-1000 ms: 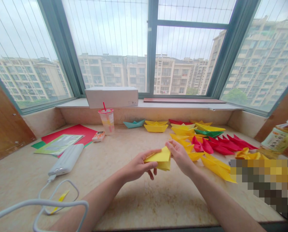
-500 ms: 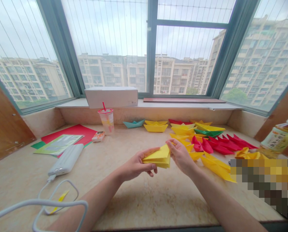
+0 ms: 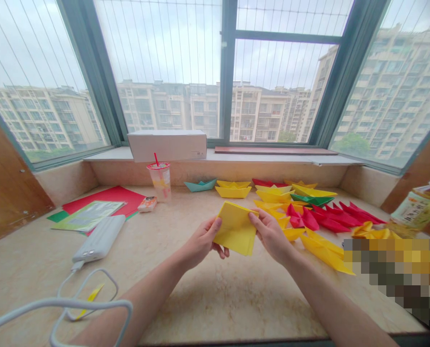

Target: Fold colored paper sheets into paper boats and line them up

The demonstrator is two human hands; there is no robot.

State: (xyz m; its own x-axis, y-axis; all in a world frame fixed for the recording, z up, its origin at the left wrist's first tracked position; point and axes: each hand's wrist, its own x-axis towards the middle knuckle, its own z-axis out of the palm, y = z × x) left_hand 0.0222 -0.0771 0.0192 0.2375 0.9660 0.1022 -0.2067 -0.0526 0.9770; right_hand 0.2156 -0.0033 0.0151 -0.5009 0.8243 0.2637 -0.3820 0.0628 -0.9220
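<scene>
A folded yellow paper [image 3: 236, 228], now a diamond-shaped square, is held up above the marble counter [image 3: 215, 294]. My left hand [image 3: 200, 241] pinches its left corner with thumb on top. My right hand [image 3: 271, 234] pinches its right corner. Beyond and to the right lie several finished paper boats: yellow ones [image 3: 233, 191], a teal one [image 3: 199, 185], a green one [image 3: 313, 198] and red ones [image 3: 330, 217].
A plastic cup with a red straw [image 3: 160, 180], a white box [image 3: 167, 144] on the sill, red and green paper sheets [image 3: 106, 202], a white power bank [image 3: 99, 238] with its cable [image 3: 73, 299], and a drink bottle [image 3: 419, 208] at right.
The yellow paper went from a flat-lying triangular packet to an upright diamond facing me; both hands rose slightly and shifted their pinch to its side corners.
</scene>
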